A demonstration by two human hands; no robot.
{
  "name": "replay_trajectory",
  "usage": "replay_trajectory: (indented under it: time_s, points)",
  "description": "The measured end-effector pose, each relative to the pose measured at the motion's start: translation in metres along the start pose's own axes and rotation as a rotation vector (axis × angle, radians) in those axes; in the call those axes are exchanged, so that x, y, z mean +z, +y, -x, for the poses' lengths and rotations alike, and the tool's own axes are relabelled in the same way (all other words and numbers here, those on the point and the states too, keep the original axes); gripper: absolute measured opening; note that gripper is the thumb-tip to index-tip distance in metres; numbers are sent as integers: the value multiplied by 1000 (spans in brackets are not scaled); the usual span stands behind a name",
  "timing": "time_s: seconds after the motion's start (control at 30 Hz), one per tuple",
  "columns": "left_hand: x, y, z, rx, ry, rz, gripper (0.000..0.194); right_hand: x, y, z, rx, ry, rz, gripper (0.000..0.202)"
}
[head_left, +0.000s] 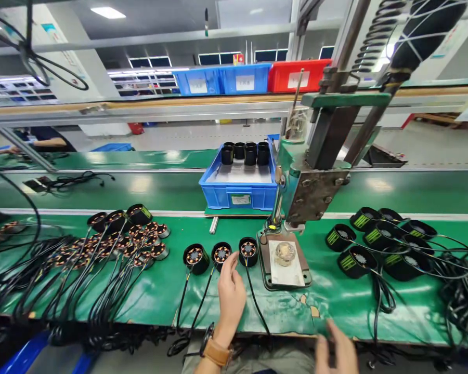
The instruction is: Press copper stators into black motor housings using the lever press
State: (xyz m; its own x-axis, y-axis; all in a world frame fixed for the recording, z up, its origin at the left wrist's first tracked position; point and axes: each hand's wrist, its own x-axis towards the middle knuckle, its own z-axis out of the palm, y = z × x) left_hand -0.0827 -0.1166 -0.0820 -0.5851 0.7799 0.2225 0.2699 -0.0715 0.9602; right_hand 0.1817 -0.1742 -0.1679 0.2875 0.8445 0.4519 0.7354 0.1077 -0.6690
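My left hand [232, 291], with a brown strap at the wrist, reaches over the green bench with its fingers stretched out. Its fingertips are at the gap between two black cylindrical housings, the middle one [222, 255] and the right one [248, 251]; whether they touch either is unclear. Each housing holds a copper-wound motor stator and trails a black cable. A third such housing [196, 258] sits to the left. My right hand [336, 349], blurred, is low at the bench's front edge, fingers apart and nothing visible in them. A press [315, 192] stands beyond it, over a base plate [288, 272].
Loose wound stators [113, 246] with cables crowd the left of the bench. Several black housings [356, 261] with tangled cables lie at right. Behind, a blue crate [239, 193] holds more black cylinders. Blue bins [245, 78] and a red bin [300, 75] line a shelf.
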Motion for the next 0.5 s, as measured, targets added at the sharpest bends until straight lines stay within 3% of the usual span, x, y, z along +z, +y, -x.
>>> replay_trajectory:
  time_s: [0.1,0.2,0.33,0.43,0.5]
  points:
    - [-1,-36,-12,-92,-119,99,54,42,-56,32,-167,-278,-164,42]
    - [13,-53,-21,-119,-164,173,68,62,-83,55,-187,-406,-250,44]
    - [30,-50,-42,-68,-170,86,84,63,-95,65,-34,-433,-442,43]
    - [38,-41,-51,-32,-128,-10,82,55,-101,64,141,-472,-541,52]
    - [39,-33,-47,-12,-85,-40,77,45,-104,58,214,-419,-543,56]
